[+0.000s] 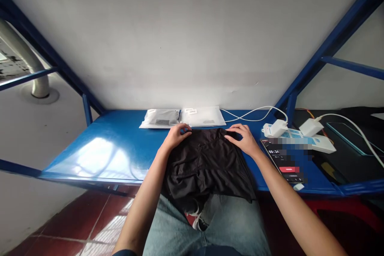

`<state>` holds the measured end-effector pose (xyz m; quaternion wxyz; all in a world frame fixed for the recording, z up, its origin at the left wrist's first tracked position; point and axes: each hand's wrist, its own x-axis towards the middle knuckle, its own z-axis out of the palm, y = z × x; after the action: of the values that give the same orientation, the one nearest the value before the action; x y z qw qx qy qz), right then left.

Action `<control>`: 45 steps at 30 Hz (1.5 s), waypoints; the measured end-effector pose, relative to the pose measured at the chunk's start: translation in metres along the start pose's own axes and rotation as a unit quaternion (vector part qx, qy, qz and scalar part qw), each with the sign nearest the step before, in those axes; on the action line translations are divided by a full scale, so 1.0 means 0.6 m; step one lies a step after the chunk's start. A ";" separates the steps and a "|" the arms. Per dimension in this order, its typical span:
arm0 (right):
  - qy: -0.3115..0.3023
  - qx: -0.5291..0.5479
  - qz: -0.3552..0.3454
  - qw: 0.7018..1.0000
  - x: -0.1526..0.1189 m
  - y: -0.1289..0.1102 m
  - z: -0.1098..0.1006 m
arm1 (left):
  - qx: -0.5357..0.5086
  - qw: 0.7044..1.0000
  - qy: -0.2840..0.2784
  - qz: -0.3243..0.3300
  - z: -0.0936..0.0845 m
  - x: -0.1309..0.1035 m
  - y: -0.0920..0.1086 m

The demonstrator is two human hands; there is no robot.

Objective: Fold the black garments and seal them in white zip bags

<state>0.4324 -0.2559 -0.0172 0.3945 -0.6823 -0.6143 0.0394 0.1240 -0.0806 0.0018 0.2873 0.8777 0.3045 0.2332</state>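
My left hand (pixel 175 136) and right hand (pixel 245 139): fingers pinching black garment (pixel 210 162) by far corners, likely keeping it spread.

The garment (pixel 207 164) lies on the tabletop (pixel 132 140) and hangs over its front edge. Behind it, a left package (pixel 161 116) and a right package (pixel 204 115) lie before the wall (pixel 186 48). To the right lies a phone (pixel 282 161); behind this phone is a power strip (pixel 294 133), reaching, it seems, onto the neighbouring surface (pixel 349 166).
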 end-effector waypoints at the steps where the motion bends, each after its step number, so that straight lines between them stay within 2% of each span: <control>1: -0.004 0.004 0.002 1.000 0.000 -0.003 0.000 | 0.000 1.000 -0.004 0.000 0.001 0.000 -0.001; 7: -0.008 0.035 0.020 0.999 -0.004 0.005 0.000 | 0.037 0.999 -0.012 -0.003 0.005 0.006 -0.006; 14: -0.051 0.082 0.006 0.995 -0.019 -0.014 -0.018 | 0.062 0.998 -0.001 0.034 -0.017 -0.002 0.039; 18: -0.079 0.067 -0.008 0.995 -0.053 -0.028 -0.033 | 0.059 0.997 0.011 0.049 -0.022 -0.040 0.053; 24: -0.161 0.018 -0.026 0.986 -0.092 -0.025 -0.052 | 0.156 0.979 -0.078 0.103 -0.008 -0.086 0.060; 26: -0.180 -0.010 -0.034 0.983 -0.102 -0.033 -0.061 | 0.177 0.974 -0.083 0.116 -0.012 -0.093 0.075; 28: -0.168 -0.028 -0.047 0.984 -0.116 -0.051 -0.072 | 0.199 0.966 -0.082 0.145 -0.018 -0.107 0.099; 31: -0.158 -0.028 -0.075 0.984 -0.149 -0.084 -0.086 | 0.199 0.959 -0.083 0.184 -0.015 -0.150 0.137; 34: -0.237 -0.035 -0.111 0.965 -0.184 -0.105 -0.088 | 0.207 0.949 -0.120 0.203 0.008 -0.206 0.155; 37: -0.302 -0.055 -0.131 0.943 -0.209 -0.103 -0.081 | 0.259 0.933 -0.146 0.205 0.037 -0.246 0.149; 40: -0.320 -0.078 -0.134 0.935 -0.220 -0.093 -0.077 | 0.291 0.923 -0.144 0.206 0.053 -0.259 0.137; 42: -0.327 -0.081 -0.135 0.932 -0.220 -0.090 -0.079 | 0.286 0.924 -0.141 0.210 0.051 -0.257 0.133; 45: -0.345 -0.064 -0.125 0.928 -0.214 -0.092 -0.091 | 0.244 0.932 -0.158 0.216 0.031 -0.250 0.130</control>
<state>0.3863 -0.3977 -0.0028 0.1152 -0.5681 -0.7941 0.1829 0.0603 -0.2382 0.0035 0.0512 0.9908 0.1057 0.0668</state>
